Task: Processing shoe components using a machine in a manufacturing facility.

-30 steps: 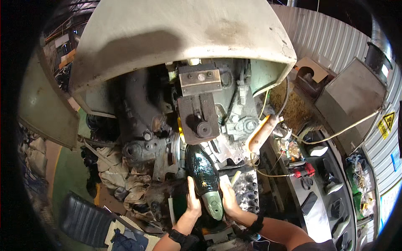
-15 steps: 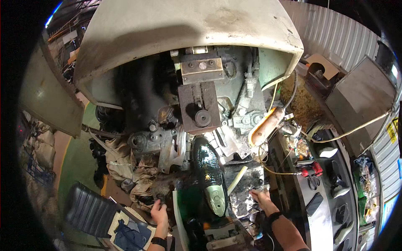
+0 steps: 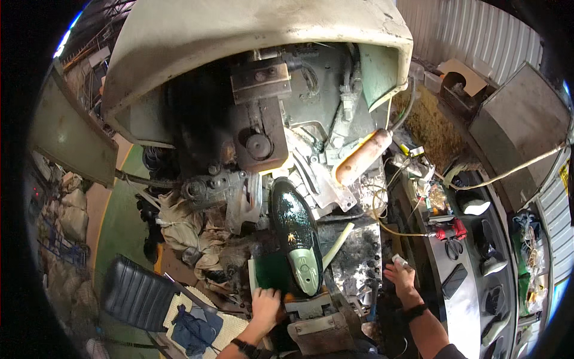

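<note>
Dark green glossy shoe (image 3: 293, 224) sits sole-up on the machine's pale green last support (image 3: 306, 267), below the square press head (image 3: 258, 134). Left hand (image 3: 265, 303) lies flat, fingers spread, just left of the support. Right hand (image 3: 400, 276), right of the shoe, fingers closed on a small pale object (image 3: 399, 260).

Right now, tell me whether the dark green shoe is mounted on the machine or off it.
Mounted. The dark green shoe sits sole-up on the machine's support, toe toward the press head; neither the left hand nor right hand holds it.
</note>
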`<state>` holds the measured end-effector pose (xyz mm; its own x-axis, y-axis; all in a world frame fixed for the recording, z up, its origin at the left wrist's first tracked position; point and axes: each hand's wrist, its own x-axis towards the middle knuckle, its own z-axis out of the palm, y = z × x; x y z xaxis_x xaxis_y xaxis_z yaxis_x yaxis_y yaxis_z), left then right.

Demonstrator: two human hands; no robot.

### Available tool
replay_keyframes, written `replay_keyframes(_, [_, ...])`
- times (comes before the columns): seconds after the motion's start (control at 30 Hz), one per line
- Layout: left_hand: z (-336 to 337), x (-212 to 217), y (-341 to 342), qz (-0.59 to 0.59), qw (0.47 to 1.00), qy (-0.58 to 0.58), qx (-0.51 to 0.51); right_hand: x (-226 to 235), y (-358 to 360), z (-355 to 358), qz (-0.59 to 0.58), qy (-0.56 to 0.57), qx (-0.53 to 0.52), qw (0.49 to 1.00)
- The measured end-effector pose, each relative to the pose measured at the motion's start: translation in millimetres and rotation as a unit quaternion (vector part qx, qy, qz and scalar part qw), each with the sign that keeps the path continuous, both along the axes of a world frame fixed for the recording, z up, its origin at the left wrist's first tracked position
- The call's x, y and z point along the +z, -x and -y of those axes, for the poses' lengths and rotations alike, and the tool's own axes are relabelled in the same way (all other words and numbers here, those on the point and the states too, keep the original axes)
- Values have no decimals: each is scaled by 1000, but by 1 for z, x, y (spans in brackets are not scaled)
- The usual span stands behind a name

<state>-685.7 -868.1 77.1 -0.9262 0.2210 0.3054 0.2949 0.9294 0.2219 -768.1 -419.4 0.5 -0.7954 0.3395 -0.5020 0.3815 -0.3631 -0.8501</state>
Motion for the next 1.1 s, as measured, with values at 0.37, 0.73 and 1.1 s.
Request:
replay_keyframes(0.37, [3,-95,-50,269,823,-501,1,173,-54,43,-75,-112,296,946])
replay_keyframes(0.73, [94,143,-154,82,585,-768,246,211,-89,93,-280,-115,277,912])
replay_keyframes(1.1, [26,171,-124,210,459,-842,191,269,-163,159,-359,204,401,818])
